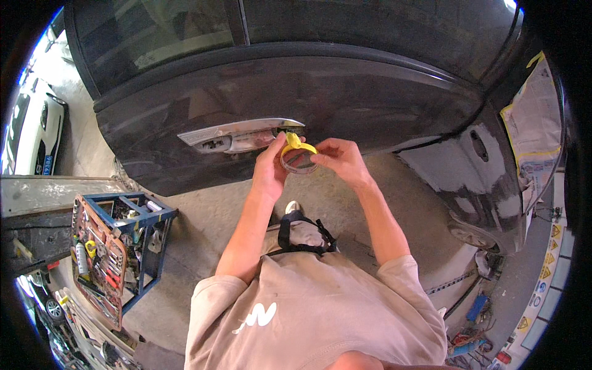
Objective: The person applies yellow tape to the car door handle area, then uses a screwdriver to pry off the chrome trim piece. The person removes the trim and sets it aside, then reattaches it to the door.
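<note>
Both my hands are occupied with one roll of yellow tape [306,148], held in front of the dark car door [376,98], just below the right end of the pale handle area [246,137]. Left hand [270,165]: closed on the roll's left side, thumb toward the door; some fingers are hidden behind the palm, so their exact curl cannot be told. Right hand [341,161]: fingers bent, thumb and fingertips brought together in a pinch at the roll's right rim. The hands stand apart, with the ring between them; its hollow centre is visible. A crumpled yellow piece [293,140] sits at the top left of the ring, beside my left fingertips. Well off to the left: blue-framed tool cart [161,217], hand tools on its side panel.
</note>
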Available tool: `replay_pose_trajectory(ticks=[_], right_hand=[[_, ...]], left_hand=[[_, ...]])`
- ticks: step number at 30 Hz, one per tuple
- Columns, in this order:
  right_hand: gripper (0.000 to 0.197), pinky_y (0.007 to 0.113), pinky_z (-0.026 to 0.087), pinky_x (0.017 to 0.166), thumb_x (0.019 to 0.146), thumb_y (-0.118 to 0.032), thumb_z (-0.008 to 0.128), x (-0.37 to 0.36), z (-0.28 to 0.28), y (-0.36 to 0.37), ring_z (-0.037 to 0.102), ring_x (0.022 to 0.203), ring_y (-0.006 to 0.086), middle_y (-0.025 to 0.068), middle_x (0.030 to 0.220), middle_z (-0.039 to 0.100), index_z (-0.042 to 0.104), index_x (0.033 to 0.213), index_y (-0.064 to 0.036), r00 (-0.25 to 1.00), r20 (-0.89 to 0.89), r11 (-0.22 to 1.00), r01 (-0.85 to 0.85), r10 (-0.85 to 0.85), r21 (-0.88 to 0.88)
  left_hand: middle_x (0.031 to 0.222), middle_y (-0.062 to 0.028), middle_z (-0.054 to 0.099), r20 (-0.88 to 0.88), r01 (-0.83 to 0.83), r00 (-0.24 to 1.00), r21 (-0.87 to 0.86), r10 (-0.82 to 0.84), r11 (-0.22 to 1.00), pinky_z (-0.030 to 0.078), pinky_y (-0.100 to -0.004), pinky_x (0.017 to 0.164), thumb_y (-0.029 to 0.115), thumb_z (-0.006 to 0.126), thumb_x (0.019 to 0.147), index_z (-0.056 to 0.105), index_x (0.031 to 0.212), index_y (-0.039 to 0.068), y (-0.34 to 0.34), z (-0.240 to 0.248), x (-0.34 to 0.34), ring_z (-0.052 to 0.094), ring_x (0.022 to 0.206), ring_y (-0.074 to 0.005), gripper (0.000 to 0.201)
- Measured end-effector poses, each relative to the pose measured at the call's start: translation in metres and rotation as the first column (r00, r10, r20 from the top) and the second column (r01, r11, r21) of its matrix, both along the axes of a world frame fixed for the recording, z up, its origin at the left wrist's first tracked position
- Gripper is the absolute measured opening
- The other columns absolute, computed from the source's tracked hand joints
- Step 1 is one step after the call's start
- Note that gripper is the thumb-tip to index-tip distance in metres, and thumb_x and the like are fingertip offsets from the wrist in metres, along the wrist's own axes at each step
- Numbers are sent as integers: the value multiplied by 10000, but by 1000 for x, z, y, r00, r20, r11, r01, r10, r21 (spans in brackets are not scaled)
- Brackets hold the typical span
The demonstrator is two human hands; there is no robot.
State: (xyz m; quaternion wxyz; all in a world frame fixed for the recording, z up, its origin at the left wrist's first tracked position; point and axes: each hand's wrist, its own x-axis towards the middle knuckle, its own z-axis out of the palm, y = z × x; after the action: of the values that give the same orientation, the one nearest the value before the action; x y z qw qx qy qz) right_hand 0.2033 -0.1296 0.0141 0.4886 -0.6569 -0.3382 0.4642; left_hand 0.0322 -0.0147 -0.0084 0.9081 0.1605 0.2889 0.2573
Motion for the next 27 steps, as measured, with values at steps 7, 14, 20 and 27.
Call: replay_pose_trajectory(ticks=[7, 14, 20, 27], right_hand=[[268, 297, 558, 805, 808, -44, 825, 26, 47, 19, 704, 864, 163, 107, 948, 730, 777, 1064, 21, 836, 543, 991, -126, 81, 45], [204, 376, 561, 768, 789, -65, 783, 19, 100, 39, 723, 860, 299, 142, 962, 743, 800, 989, -22, 514, 848, 967, -253, 131, 5], [202, 408, 570, 792, 784, -123, 736, 3, 128, 50, 695, 940, 283, 64, 975, 724, 779, 980, -99, 299, 954, 914, -393, 21, 104], [251, 427, 589, 901, 700, -36, 684, -52, 114, 45, 709, 1004, 329, 127, 1009, 716, 719, 944, 5, 263, 959, 792, -562, -102, 238]], left_hand=[[1117, -85, 732, -237, -42, 970, 10, 43, 999, 543, -394, 967, 301, 777, 894, 731, 1110, 75, 0, 2, 7, 679, 1049, -219, 315], [1141, -102, 705, -185, 34, 983, 87, -17, 996, 557, -478, 1011, 243, 726, 929, 697, 1147, 46, 5, 7, 1, 657, 1113, -253, 296], [1121, -104, 713, -228, 39, 973, 44, -28, 998, 581, -461, 973, 209, 693, 946, 683, 1169, 25, 4, 7, 5, 695, 1071, -255, 289], [1027, -82, 737, -59, -105, 993, -89, 100, 990, 618, -402, 840, 198, 674, 956, 696, 1137, 21, -6, -26, 8, 732, 931, -220, 254]])
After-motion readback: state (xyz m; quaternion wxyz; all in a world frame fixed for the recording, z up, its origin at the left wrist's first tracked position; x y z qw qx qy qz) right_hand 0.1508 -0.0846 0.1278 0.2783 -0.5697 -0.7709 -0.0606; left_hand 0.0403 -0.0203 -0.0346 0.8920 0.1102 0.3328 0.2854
